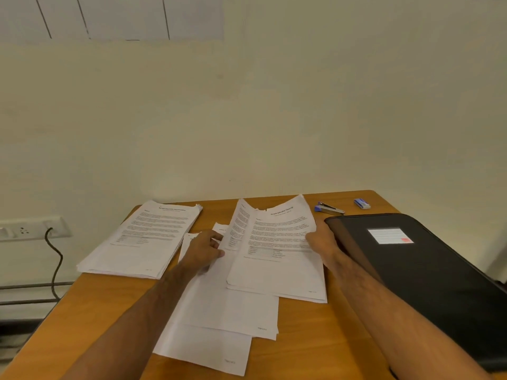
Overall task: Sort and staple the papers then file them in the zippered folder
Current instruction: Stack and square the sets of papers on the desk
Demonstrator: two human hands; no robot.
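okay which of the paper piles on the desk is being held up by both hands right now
The right-hand sheaf of papers: left hand and right hand grip its edges, top curling. The stack at left lies untouched.

Dim warm light, soft focus, wide-angle bending at edges

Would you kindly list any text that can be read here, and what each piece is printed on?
None is legible.
Held sheets: heading, body text and table, blurred.
Left paper stack: heading and paragraphs, blurred.
Lower loose sheets: corner page numbers, too small.
Black folder's label: ruled lines, a red patch, no words readable.
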